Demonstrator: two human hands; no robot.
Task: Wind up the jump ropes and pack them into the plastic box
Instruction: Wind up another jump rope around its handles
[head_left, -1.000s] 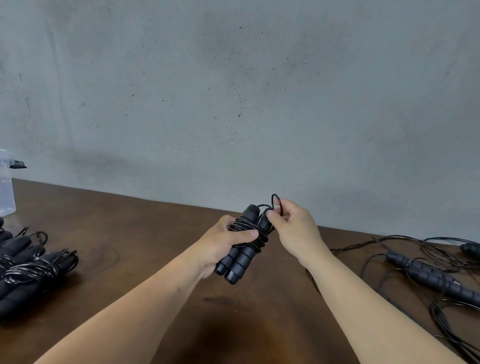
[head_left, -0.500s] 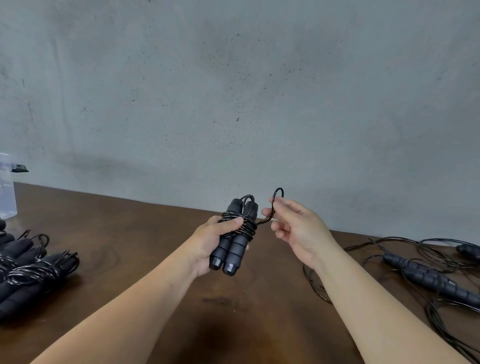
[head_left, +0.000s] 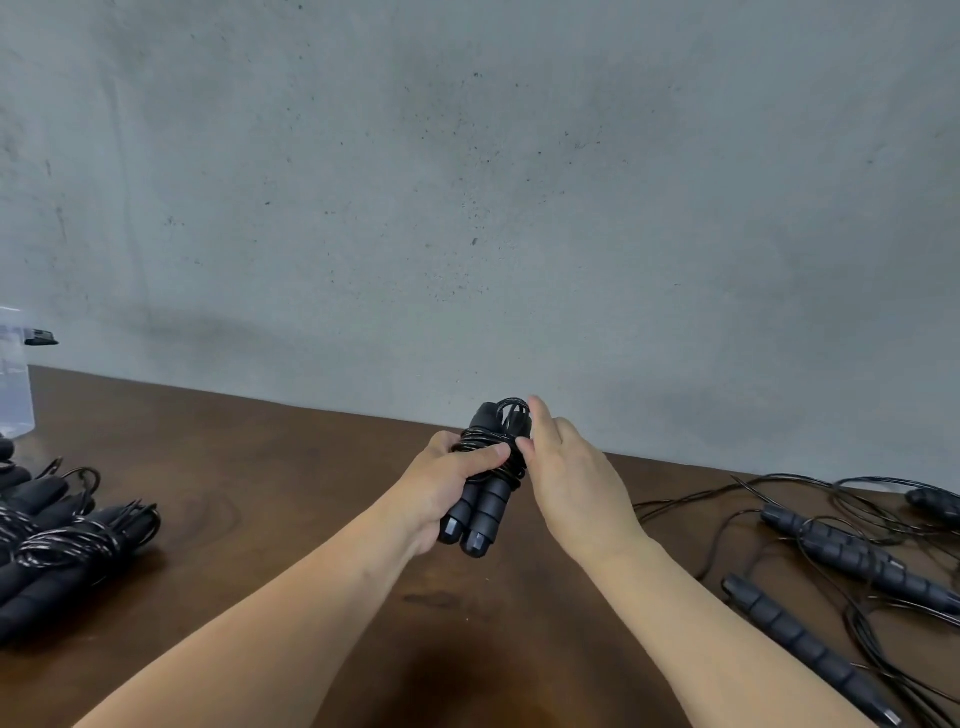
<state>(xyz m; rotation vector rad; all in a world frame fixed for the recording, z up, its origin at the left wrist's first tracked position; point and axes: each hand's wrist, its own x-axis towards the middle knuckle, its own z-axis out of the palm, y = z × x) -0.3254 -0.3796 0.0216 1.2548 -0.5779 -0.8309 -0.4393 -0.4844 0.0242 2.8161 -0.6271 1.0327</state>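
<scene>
Even, soft, dim-ish light; faint shadow under the forearms at lower centre; wide-angle bending at frame edges; slightly soft focus throughout.

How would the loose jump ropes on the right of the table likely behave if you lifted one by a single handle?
The loose jump ropes would likely trail floppily, since their thin cords lie in slack curves. The cords overlap, so neighbours may drag along. The ridged handles look easy to grip.

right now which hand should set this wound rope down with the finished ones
Left. The left hand already grips the wound rope, and the finished bundles lie on its side; the right hand only touches the coils.
</scene>
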